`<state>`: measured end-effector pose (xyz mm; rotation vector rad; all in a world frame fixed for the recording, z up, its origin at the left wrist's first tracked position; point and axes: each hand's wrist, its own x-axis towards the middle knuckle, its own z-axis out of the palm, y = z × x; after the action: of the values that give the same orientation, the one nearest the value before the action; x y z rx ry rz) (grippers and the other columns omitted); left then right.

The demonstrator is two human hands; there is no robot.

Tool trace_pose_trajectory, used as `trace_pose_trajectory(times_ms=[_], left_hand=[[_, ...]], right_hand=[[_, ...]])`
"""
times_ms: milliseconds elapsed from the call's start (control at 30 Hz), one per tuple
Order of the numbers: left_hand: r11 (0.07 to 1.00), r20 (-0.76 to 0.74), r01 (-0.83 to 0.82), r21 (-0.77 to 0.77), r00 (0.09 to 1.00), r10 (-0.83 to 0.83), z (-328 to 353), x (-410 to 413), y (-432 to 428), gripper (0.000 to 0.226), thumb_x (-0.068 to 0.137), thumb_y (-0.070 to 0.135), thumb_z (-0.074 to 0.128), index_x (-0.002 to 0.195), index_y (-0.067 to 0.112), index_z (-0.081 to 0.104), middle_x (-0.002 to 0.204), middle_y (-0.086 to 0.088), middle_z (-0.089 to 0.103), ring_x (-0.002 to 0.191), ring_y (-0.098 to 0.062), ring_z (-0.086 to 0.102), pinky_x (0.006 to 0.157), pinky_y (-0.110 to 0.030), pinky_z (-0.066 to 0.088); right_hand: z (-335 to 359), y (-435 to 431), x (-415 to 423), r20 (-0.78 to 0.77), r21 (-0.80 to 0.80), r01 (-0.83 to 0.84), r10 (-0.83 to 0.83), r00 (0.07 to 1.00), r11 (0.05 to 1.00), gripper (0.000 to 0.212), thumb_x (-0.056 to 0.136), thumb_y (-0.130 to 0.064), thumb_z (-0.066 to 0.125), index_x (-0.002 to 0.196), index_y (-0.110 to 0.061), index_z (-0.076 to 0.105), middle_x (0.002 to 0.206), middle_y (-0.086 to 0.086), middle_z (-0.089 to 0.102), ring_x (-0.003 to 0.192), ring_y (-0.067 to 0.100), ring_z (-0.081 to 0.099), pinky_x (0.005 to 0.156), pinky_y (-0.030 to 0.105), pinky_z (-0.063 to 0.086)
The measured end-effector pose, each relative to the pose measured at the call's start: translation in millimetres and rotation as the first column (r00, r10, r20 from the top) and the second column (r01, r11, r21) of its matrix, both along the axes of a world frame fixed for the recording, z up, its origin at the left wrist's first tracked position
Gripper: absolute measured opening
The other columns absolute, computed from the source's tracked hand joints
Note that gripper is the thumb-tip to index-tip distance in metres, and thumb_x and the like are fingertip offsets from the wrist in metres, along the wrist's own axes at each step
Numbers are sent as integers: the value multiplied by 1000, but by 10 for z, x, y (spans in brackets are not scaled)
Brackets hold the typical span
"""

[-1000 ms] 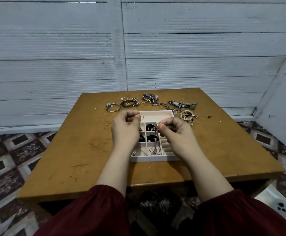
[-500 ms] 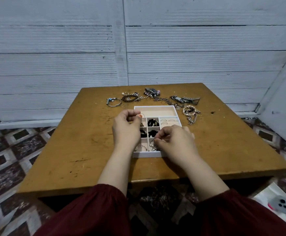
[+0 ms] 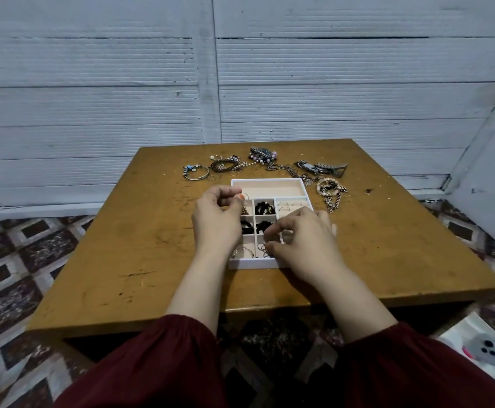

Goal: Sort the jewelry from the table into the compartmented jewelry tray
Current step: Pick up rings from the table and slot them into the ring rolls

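Tray part filled
Our left hand [image 3: 216, 222] pinches a hoop [image 3: 244, 196]; our right hand [image 3: 306, 241] pinches rings [image 3: 262, 248] in a near cell of the tray [image 3: 266, 181]. Several cells hold pieces; jewelry [image 3: 284, 167] beyond on the worktop [image 3: 152, 245] is left.

No legible text anywhere.
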<state>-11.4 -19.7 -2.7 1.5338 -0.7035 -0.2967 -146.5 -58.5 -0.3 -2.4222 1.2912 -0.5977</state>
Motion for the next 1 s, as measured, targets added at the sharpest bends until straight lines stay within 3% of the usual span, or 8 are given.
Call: trace_pose_trajectory(times_ms=[267, 433, 533, 667, 767, 867, 933, 1000], left_hand=[[1000, 12, 14, 24, 1000, -14, 27, -44, -36, 18, 86, 10, 63, 80, 27, 63, 72, 9, 60, 68, -10, 56, 73, -31, 51], [998, 28, 43, 42, 999, -45, 53, -111, -113, 17, 86, 8, 63, 81, 25, 64, 73, 7, 61, 68, -10, 55, 76, -31, 51], [996, 45, 78, 50, 996, -80, 72, -147, -183, 23, 85, 6, 63, 77, 27, 62, 71, 7, 61, 65, -7, 54, 73, -28, 49], [983, 88, 160, 90, 982, -168, 106, -208, -288, 17, 87, 4, 62, 84, 20, 66, 78, 3, 65, 70, -5, 58, 74, -25, 52], [967, 168, 207, 149, 958, -231, 121, -214, -396, 15, 87, 4, 63, 87, 18, 68, 80, 4, 66, 77, -10, 62, 76, -27, 54], [953, 228, 232, 193, 935, -273, 135, -203, -515, 17, 87, 4, 63, 86, 20, 68, 76, 9, 64, 70, -2, 59, 70, -18, 49], [939, 268, 243, 241, 913, -306, 139, -204, -577, 18, 88, 5, 62, 86, 22, 68, 74, 12, 63, 67, 3, 57, 65, -13, 46], [925, 288, 260, 277, 896, -338, 135, -209, -644, 21, 88, 5, 61, 85, 25, 67, 76, 12, 63, 70, 0, 59, 69, -18, 48]], right_hand=[[60, -96, -77, 145, 16, 44, -46, 988, 999, 6, 82, -34, 66, 87, -38, 67, 101, -9, 49, 116, 21, 37, 83, 29, 22], [53, -258, -201, 385, 127, 122, -162, 908, 984, 10, 75, -35, 67, 66, -36, 63, 80, -16, 56, 103, 21, 55, 94, 39, 42], [19, -384, -282, 428, 202, 191, -261, 865, 961, 5, 70, -36, 64, 66, -39, 63, 91, -12, 65, 100, 21, 60, 91, 47, 48], [-57, -514, -406, 363, 189, 259, -313, 878, 947, 13, 77, -24, 58, 78, -36, 63, 107, 0, 64, 110, 25, 53, 96, 46, 44], [-163, -600, -493, 178, 81, 278, -288, 941, 957, 32, 88, -15, 51, 117, -26, 60, 127, 7, 55, 126, 28, 41, 104, 41, 33], [-270, -652, -539, -72, 3, 245, -244, 967, 970, 49, 97, -23, 41, 145, -19, 34, 155, 5, 27, 147, 26, 11, 116, 44, 9], [-329, -674, -557, -207, 13, 233, -226, 952, 972, 56, 100, -33, 32, 151, -18, 17, 161, 4, 9, 148, 27, -3, 117, 46, -2], [-354, -701, -567, -283, 56, 248, -223, 933, 967, 61, 100, -40, 25, 153, -15, 8, 161, 5, 1, 148, 27, -8, 117, 46, -5]])
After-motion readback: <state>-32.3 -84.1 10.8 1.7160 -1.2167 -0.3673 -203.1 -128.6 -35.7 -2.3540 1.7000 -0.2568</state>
